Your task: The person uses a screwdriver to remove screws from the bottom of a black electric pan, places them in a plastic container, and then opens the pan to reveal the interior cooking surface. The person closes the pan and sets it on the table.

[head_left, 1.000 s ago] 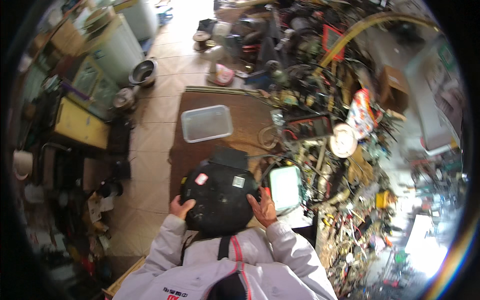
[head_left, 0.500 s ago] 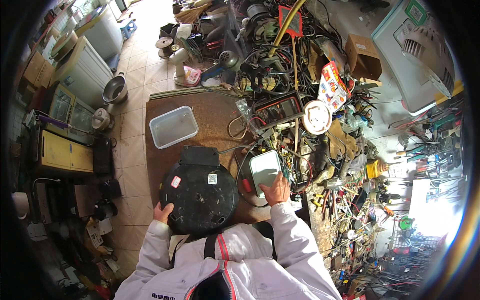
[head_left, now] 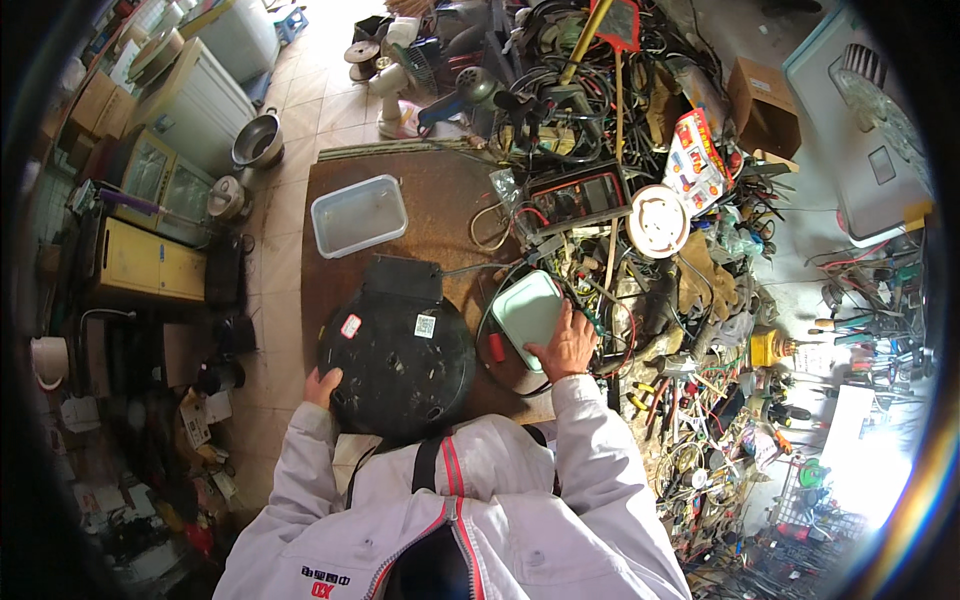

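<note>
A round black appliance base (head_left: 398,355) lies flat in front of me, its underside up, with a rectangular black block at its far edge. My left hand (head_left: 320,387) is closed on its left rim, thumb on top and the other fingers hidden beneath. To the right sits a pale green, shallow rectangular box or lid (head_left: 527,308), slightly turned on the bench. My right hand (head_left: 567,342) grips it by its near right corner, thumb at the near edge and fingers along the right side. A red cylindrical piece (head_left: 497,347) lies just left of it.
A translucent plastic tub (head_left: 360,218) stands on the brown bench (head_left: 440,215) at the far left. A multimeter (head_left: 575,198) lies farther back. Tangled cables, a white round disc (head_left: 658,221), work gloves (head_left: 705,280) and hand tools crowd the right. A black cable leaves the appliance's block.
The whole view has shifted, moving the bench upward in the picture. The pale green box has turned slightly anticlockwise, and my right hand's fingers reach farther along its side. My left hand keeps its hold.
</note>
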A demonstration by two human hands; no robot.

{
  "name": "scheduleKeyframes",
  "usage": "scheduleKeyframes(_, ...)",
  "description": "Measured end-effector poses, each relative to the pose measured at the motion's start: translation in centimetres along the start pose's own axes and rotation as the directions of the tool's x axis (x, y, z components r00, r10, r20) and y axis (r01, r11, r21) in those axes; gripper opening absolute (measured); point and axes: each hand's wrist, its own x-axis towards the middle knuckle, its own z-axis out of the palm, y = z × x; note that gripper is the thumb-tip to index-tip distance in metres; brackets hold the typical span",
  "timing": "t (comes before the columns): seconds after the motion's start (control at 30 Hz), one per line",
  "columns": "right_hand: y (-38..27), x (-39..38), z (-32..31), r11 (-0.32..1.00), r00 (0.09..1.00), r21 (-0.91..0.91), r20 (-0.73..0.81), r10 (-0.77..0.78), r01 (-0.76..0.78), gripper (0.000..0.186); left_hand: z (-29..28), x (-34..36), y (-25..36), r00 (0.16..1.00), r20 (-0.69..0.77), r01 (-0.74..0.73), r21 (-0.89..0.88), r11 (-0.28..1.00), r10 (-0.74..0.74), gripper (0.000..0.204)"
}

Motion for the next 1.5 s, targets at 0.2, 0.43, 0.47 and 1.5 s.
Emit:
scheduleKeyframes(0.2,3.3,3.4,-0.2,0.935,0.998,0.353,0.043,-0.048,0.030,0.071,-0.7,0.4,-0.9,0.999,0.022,0.036,-0.029,0.999,-0.035,0.056)
scheduleKeyframes(0.43,10.5,4.5,-6.5,0.502,0.995,0.860,0.063,0.071,-0.091,0.029,-2.4,1.5,-4.4,1.000,-0.011,-0.018,-0.077,0.997,0.017,0.055)
scheduleKeyframes(0.47,13.1,4.7,-6.2,0.476,0.981,0.879,-0.078,0.175,-0.015,0.034,-2.1,1.7,-4.3,1.000,-0.021,-0.018,-0.080,0.997,0.017,0.055)
scheduleKeyframes(1.5,-9.8,-4.6,2.7,0.725,0.925,0.682,0.208,-0.318,0.096,0.097,2.8,-1.4,0.3,0.970,-0.223,-0.067,0.148,0.987,0.099,0.056)
